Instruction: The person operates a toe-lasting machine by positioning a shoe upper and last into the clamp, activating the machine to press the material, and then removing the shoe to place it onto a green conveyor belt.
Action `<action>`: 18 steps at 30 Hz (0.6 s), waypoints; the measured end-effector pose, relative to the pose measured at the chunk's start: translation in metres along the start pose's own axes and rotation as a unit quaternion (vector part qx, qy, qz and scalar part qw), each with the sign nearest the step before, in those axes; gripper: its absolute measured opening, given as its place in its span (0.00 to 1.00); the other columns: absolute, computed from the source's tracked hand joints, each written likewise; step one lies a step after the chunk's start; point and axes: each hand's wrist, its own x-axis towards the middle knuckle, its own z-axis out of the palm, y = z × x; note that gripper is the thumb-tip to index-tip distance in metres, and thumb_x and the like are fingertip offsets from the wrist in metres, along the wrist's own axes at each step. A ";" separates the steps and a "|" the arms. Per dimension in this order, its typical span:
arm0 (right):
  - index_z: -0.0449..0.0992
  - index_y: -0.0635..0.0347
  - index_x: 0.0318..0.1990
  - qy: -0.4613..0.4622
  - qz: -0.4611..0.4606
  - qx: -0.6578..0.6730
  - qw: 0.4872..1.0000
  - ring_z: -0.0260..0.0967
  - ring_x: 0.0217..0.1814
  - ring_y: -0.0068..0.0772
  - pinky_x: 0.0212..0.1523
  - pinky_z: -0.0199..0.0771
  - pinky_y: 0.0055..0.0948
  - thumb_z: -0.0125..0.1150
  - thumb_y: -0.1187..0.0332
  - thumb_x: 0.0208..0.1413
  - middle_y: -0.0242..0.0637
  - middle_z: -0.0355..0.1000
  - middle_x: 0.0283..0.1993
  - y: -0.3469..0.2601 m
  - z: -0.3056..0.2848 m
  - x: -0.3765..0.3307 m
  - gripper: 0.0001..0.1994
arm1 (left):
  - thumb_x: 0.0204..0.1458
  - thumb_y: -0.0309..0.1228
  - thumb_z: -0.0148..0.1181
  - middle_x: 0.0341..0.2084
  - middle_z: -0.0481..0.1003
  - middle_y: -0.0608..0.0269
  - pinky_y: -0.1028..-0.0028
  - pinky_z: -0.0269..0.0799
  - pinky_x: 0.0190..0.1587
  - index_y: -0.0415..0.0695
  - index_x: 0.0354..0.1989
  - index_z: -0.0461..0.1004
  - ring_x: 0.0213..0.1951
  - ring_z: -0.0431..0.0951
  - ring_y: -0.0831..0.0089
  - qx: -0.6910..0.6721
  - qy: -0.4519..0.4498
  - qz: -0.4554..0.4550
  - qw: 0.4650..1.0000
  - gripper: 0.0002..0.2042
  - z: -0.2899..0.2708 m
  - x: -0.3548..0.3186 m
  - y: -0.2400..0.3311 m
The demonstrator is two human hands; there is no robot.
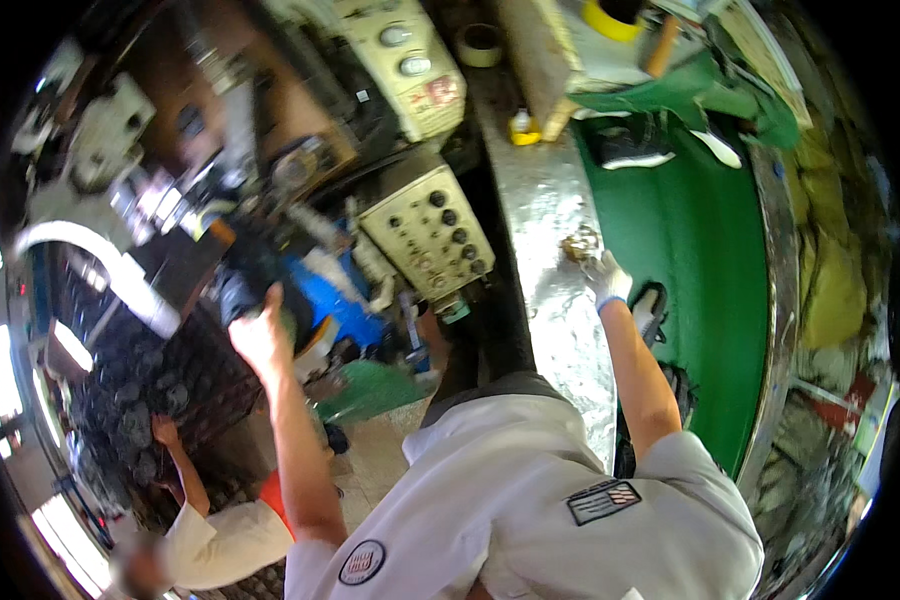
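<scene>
My left hand (260, 335), bare, is closed on a black shoe-like piece (250, 283) at the machine (160, 205) on the left. The thumb lies along the piece's near side, and the other fingers are mostly hidden. In a white glove, my right hand (605, 278) reaches over the metal-covered ledge (560, 330) on the right. Its fingertips are by a brown patch (580, 245) on that shiny surface. Whether they grip anything small is too blurred to tell.
A cream control box (430, 235) with black knobs stands between my arms. A white curved lamp (120, 270) hangs left. Several shoes, one dark with a white sole (635, 142), lie on the green trough (710, 300). Another person (220, 535) works at lower left beside dark piled pieces (160, 385).
</scene>
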 end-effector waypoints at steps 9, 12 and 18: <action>0.76 0.75 0.46 0.272 -0.197 -0.410 0.848 0.77 0.43 0.54 0.43 0.79 0.53 0.73 0.55 0.50 0.53 0.77 0.46 -0.093 0.130 0.137 0.27 | 0.49 0.30 0.70 0.48 0.80 0.52 0.64 0.68 0.56 0.29 0.51 0.77 0.45 0.77 0.63 0.082 -0.009 -0.050 0.995 0.22 -0.018 -0.002 -0.012; 0.76 0.78 0.49 0.318 -0.230 -0.494 0.776 0.79 0.45 0.52 0.48 0.78 0.44 0.77 0.47 0.41 0.55 0.78 0.49 -0.108 0.169 0.192 0.38 | 0.50 0.33 0.71 0.39 0.82 0.48 0.64 0.71 0.48 0.25 0.44 0.79 0.36 0.76 0.64 0.157 -0.013 -0.068 0.985 0.21 -0.044 0.005 -0.037; 0.70 0.72 0.53 0.454 -0.292 -0.542 0.644 0.77 0.52 0.51 0.54 0.76 0.40 0.79 0.47 0.37 0.55 0.78 0.48 -0.093 0.188 0.256 0.42 | 0.48 0.41 0.73 0.24 0.77 0.43 0.62 0.70 0.36 0.19 0.33 0.77 0.26 0.68 0.63 0.202 0.059 -0.090 0.973 0.27 -0.005 -0.022 0.037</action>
